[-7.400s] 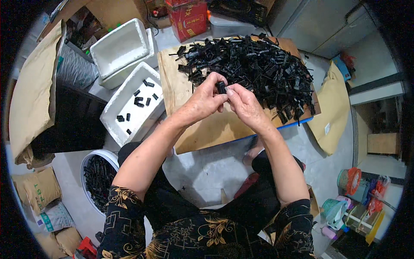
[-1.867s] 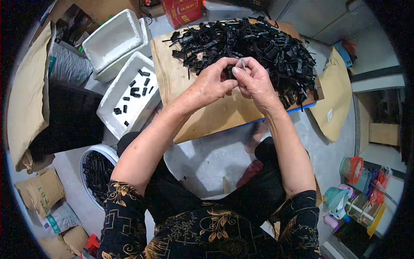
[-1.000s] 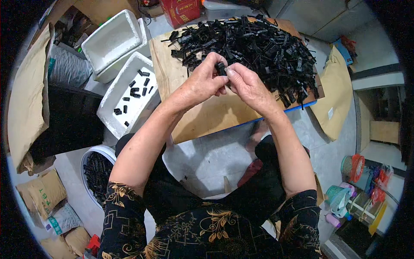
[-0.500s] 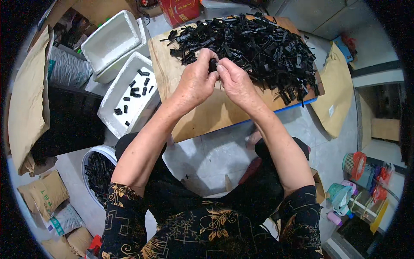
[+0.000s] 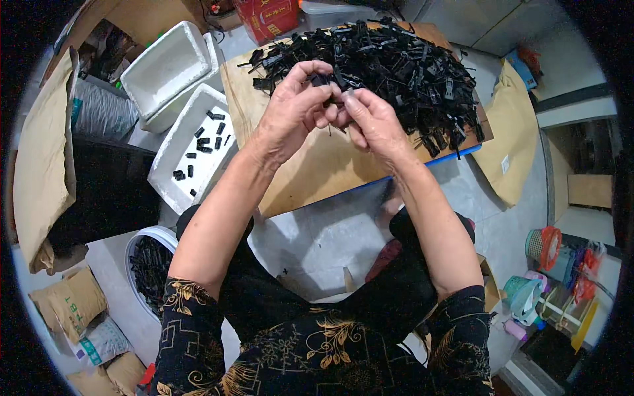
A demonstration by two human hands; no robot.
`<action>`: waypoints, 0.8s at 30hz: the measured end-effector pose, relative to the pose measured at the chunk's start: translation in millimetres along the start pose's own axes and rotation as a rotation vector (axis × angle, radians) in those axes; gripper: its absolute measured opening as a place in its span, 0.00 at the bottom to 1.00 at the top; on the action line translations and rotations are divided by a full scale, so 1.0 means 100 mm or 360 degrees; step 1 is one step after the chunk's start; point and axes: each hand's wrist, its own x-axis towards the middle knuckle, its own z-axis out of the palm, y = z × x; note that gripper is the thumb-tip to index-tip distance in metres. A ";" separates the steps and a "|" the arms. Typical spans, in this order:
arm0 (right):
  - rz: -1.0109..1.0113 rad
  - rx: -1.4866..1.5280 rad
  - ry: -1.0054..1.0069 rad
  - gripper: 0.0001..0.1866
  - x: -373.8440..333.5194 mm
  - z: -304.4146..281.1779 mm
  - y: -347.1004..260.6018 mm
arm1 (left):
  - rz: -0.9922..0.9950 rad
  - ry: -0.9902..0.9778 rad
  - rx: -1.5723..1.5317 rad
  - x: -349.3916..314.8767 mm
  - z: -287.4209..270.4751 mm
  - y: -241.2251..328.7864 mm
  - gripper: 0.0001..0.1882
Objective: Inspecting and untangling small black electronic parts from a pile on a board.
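My left hand (image 5: 285, 109) seems to pinch a part (image 5: 320, 80), likely light, stiff, best held by its sides, while my right (image 5: 375, 124) (grip hidden, can't tell) meets it.

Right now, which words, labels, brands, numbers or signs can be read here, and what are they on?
I won't copy print out, but it shows here:
Red box, top: light characters.
Brown sack, lower left: large green letters.
White sack below it: teal block, any print too small to read.
Tan sack, right: small white label, unreadable.
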 end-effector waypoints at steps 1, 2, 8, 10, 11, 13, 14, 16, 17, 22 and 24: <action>-0.0059 0.0113 0.0017 0.09 -0.01 -0.02 -0.02 | -0.0026 0.0024 -0.0053 0.01 0.00 -0.01 0.17; -0.0058 0.0116 0.0020 0.09 -0.02 -0.03 -0.04 | -0.0053 0.0047 -0.0107 0.02 0.00 -0.02 0.19; -0.0111 0.0192 -0.0022 0.09 -0.05 -0.09 -0.15 | -0.0217 -0.0134 -0.0052 0.06 -0.01 -0.06 0.23; -0.0103 0.0241 -0.0041 0.09 -0.05 -0.12 -0.16 | -0.0225 -0.0265 -0.0115 0.06 0.00 -0.06 0.23; -0.0093 0.0289 -0.0064 0.10 -0.05 -0.14 -0.17 | -0.0251 -0.0331 -0.0125 0.05 0.01 -0.05 0.22; -0.0081 0.0304 -0.0157 0.11 -0.07 -0.13 -0.21 | -0.0312 -0.0457 -0.0166 0.04 0.01 -0.05 0.21; -0.0068 0.0317 -0.0249 0.11 -0.08 -0.13 -0.22 | -0.0312 -0.0454 -0.0165 0.04 0.00 -0.05 0.21; -0.0033 0.0305 -0.0262 0.12 -0.08 -0.15 -0.23 | -0.0367 -0.0515 -0.0192 0.02 0.00 -0.06 0.25; 0.0002 0.0295 -0.0278 0.12 -0.08 -0.15 -0.23 | -0.0367 -0.0513 -0.0192 0.01 0.00 -0.05 0.25; -0.0184 0.0107 -0.0133 0.12 -0.04 -0.12 -0.23 | -0.0199 -0.0292 0.0417 -0.02 0.08 0.02 0.22; -0.0211 0.0017 -0.0089 0.12 -0.01 -0.10 -0.19 | -0.0148 -0.0327 0.0584 -0.03 0.06 0.01 0.21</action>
